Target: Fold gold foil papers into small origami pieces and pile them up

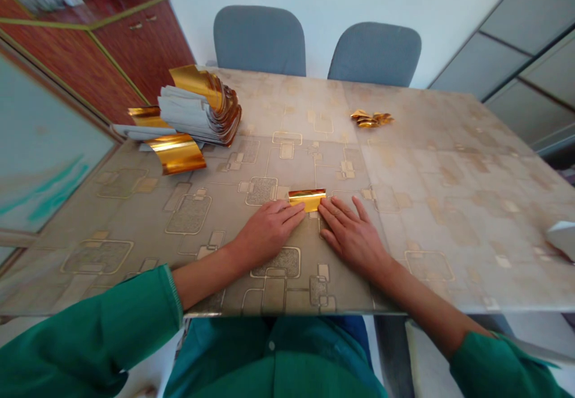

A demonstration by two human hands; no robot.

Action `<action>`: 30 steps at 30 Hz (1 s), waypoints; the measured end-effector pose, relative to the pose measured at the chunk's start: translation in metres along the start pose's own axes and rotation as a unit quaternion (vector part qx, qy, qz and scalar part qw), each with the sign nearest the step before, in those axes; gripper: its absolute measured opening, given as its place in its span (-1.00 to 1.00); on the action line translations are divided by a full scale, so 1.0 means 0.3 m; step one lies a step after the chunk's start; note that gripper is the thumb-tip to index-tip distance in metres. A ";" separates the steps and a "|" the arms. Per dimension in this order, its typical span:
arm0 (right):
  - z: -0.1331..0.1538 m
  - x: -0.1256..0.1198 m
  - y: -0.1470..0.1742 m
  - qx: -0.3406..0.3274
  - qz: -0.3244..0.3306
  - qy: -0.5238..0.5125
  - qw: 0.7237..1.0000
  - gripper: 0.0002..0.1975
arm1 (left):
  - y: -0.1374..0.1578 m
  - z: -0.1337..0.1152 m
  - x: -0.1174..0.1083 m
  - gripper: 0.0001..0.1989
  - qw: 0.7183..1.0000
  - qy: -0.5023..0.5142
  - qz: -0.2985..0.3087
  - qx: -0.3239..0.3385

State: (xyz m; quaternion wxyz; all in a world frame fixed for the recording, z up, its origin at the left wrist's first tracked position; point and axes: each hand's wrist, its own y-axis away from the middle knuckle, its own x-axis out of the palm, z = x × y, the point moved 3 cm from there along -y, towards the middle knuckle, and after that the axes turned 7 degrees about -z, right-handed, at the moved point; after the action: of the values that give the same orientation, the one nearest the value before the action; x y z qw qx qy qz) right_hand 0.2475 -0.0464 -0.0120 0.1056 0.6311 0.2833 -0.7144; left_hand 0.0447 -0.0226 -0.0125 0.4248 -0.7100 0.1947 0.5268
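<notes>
Head view: 1 gold strip [309,201], inboard of the bench's [426,194] near-edge middle, lower corners hidden under left hand [272,227] and right hand [354,233], both flattened, fingers extended. 1 sheet stack [193,114], far-left corner, layers uncountable. 1 gold cluster [371,121] toward far edge, pieces overlap, count unclear. 2 chairs [259,40], lower parts hidden.

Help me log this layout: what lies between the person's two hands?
Between the left hand and the right hand lies a small gold strip, as the head view shows.
</notes>
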 end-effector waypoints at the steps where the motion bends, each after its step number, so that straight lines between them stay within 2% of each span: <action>1: -0.003 -0.002 0.000 0.000 0.000 0.000 1.000 -0.53 | 0.002 0.001 -0.003 -0.67 1.000 -0.006 0.001 -0.001; 12: 0.004 0.011 0.004 0.003 -0.053 -0.009 0.999 -0.57 | 0.023 0.001 -0.035 -0.70 0.999 -0.033 -0.016 -0.028; 17: -0.062 -0.035 -0.015 0.037 -0.127 -0.022 0.991 -0.71 | 0.016 0.009 -0.030 -0.71 1.000 -0.006 -0.015 -0.019; 20: -0.109 -0.063 -0.068 0.072 -0.152 -0.082 0.982 -0.76 | 0.015 0.011 -0.028 -0.69 1.000 0.001 -0.024 -0.006; 23: -0.110 -0.063 -0.152 0.056 -0.147 -0.121 0.980 -0.76 | 0.016 0.011 -0.026 -0.68 1.000 0.004 -0.031 -0.005; 27: -0.092 -0.030 -0.243 0.062 -0.108 -0.074 0.989 -0.97 | 0.014 0.005 -0.025 -0.69 0.999 0.010 -0.030 -0.015; 30: -0.086 -0.023 -0.256 0.046 -0.108 -0.061 0.991 -0.91 | 0.010 -0.001 -0.027 -0.71 0.999 0.007 -0.024 -0.031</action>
State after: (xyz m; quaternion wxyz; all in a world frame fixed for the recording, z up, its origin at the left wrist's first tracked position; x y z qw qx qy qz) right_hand 0.2314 0.0287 0.0143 0.0155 0.5562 0.3092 -0.7712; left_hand 0.0398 -0.0259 -0.0062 0.4135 -0.7313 0.1639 0.5170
